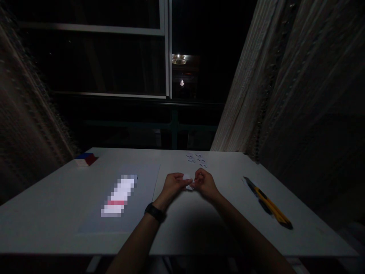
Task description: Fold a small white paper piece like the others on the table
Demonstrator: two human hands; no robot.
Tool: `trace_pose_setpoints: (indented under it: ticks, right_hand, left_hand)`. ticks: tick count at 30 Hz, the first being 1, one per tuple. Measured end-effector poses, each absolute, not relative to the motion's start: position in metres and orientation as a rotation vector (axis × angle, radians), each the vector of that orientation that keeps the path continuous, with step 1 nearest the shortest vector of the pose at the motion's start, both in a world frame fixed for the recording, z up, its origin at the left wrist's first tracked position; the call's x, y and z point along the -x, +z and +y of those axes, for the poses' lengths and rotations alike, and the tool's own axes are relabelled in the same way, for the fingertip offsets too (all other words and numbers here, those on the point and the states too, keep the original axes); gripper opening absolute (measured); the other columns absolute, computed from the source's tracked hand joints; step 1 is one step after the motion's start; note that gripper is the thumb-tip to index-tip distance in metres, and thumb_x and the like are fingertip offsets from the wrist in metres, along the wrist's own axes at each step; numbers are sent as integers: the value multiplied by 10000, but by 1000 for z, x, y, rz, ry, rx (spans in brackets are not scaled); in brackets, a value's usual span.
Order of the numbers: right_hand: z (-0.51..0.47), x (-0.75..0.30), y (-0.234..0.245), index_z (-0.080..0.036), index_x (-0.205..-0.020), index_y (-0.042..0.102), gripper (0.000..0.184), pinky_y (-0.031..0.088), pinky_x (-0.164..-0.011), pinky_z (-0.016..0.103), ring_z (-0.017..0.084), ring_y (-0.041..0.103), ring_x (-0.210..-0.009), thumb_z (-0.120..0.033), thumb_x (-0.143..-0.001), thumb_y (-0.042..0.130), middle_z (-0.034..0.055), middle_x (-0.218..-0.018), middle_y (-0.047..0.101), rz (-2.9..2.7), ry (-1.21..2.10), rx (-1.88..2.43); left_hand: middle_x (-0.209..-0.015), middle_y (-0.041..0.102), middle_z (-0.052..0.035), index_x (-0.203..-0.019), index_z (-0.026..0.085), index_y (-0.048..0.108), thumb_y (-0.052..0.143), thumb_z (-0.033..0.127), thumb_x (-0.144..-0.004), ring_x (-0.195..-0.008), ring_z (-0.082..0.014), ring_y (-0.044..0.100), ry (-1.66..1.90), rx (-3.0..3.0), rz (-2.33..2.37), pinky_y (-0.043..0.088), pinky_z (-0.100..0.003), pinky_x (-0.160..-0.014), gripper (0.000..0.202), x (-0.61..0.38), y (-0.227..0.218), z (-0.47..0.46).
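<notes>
Between my two hands, above the white table, is a small white piece of paper (187, 177). My left hand (173, 185) is closed on it, with the thumb lying across its face. The fingers of my right hand (207, 184) pinch at the paper's right edge. A black band (154, 212) is round my left wrist. Just beyond my hands, several small white paper pieces (196, 160) with dark marks lie in a loose group. Dim light hides the fine detail at my fingertips.
A yellow and black box cutter (275, 209) lies at the right. On the left, a bright blurred-out rectangle (121, 194) rests on a large pale sheet (146, 201). A blue, red and white cube (84, 160) sits at the table's (182, 243) far left. Curtains (239, 76) flank the window.
</notes>
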State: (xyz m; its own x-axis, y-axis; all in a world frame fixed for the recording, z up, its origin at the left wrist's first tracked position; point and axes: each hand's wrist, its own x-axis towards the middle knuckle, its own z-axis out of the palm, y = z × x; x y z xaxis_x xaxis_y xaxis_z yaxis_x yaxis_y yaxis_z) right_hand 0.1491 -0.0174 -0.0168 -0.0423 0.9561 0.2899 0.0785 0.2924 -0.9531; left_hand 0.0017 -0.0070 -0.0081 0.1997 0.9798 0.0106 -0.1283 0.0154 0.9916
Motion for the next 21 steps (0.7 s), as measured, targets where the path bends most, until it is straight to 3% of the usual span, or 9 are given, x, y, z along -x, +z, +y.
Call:
trace_pose_setpoints:
  ticks: [5,11,21]
  right_hand:
    - [-17,-152,-18,-202,-713,433,342,362,-431,194,89,490,-457,-234,-515,710,-77,-533,517,-1433,1056,1022]
    - [-14,-150,-26,-223,-980,460,622,387,-464,203,83,504,-478,-222,-442,774,-76,-626,552,-1451,1253,932]
    - [-9,-141,-34,-187,-887,534,504,345,-443,203,86,456,-422,-204,-436,756,-101,-447,496,-1341,1227,974]
  left_hand:
    - [-535,581,-22,-650,84,611,785,323,-428,-434,-79,486,1129,-1202,987,338,-179,-409,369,-4,-10,-5]
    - [-539,553,1,-737,93,635,769,310,-441,-463,-86,480,1256,-1298,1056,343,-188,-436,391,-4,-20,0]
    - [-500,471,47,-818,116,651,714,381,-518,-439,-64,412,1263,-1533,1149,291,-178,-417,406,-3,-29,1]
